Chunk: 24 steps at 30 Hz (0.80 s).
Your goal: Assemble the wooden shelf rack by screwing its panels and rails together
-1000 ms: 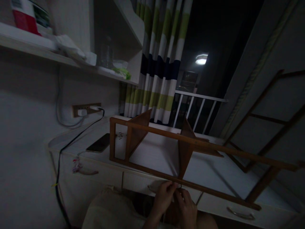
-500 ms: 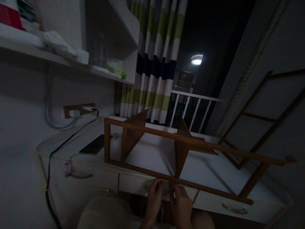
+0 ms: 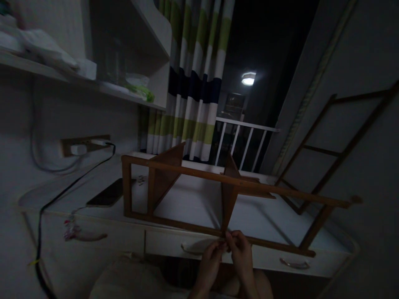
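Note:
A brown wooden rack frame (image 3: 193, 178) lies on its side on a white desk (image 3: 193, 203), with two upright divider panels between its long rails. Both hands meet at the lower rail, just below the right divider. My left hand (image 3: 210, 259) has its fingers pinched together at the rail. My right hand (image 3: 240, 249) is closed beside it, fingertips pressed against the same spot. What the fingers hold is too small and dark to make out.
A dark phone (image 3: 107, 194) lies on the desk's left part, with a black cable (image 3: 52, 199) running to a wall socket (image 3: 82, 145). Shelves (image 3: 77, 79) hang above left. A striped curtain (image 3: 190, 83) and white railing (image 3: 240, 141) stand behind. Another wooden frame (image 3: 339, 141) leans at right.
The view has shifted, so everything sits further left. Both hands rose slightly toward the lower rail and stay pinched together under the right divider.

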{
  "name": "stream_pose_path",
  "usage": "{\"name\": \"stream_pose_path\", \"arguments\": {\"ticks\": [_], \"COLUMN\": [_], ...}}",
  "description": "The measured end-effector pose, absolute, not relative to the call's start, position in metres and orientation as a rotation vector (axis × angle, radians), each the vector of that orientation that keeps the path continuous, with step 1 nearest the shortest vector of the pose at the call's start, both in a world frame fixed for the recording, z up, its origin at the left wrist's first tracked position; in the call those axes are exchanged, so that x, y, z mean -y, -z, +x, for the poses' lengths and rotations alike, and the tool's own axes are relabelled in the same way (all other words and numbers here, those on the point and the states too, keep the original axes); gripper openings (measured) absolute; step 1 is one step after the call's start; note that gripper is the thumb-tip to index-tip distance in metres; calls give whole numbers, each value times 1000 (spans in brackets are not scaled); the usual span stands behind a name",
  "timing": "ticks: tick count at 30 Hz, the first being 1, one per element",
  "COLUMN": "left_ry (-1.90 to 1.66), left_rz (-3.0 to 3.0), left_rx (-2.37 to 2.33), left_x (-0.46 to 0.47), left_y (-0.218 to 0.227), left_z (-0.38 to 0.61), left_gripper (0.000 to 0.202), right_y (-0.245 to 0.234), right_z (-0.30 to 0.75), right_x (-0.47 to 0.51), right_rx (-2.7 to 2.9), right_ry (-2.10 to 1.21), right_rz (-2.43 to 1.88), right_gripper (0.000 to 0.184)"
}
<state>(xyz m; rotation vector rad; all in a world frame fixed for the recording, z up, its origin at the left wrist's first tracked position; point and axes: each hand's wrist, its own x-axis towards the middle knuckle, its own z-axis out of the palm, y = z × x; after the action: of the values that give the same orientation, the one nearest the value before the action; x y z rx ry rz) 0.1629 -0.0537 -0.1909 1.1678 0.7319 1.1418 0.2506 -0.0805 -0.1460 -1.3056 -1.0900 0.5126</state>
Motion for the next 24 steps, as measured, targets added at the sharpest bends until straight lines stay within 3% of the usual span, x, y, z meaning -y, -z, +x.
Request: {"name": "stream_pose_path", "arguments": {"ticks": [24], "left_ry": [-1166], "left_rz": [1271], "left_rx": [-828], "left_x": [54], "left_y": [169], "left_z": [165], "left_gripper": [47], "right_y": [173], "right_z": [266], "right_x": [92], "right_rx": [1062], "right_ry": [-460], "right_rz": [-1529], "right_gripper": [46]}}
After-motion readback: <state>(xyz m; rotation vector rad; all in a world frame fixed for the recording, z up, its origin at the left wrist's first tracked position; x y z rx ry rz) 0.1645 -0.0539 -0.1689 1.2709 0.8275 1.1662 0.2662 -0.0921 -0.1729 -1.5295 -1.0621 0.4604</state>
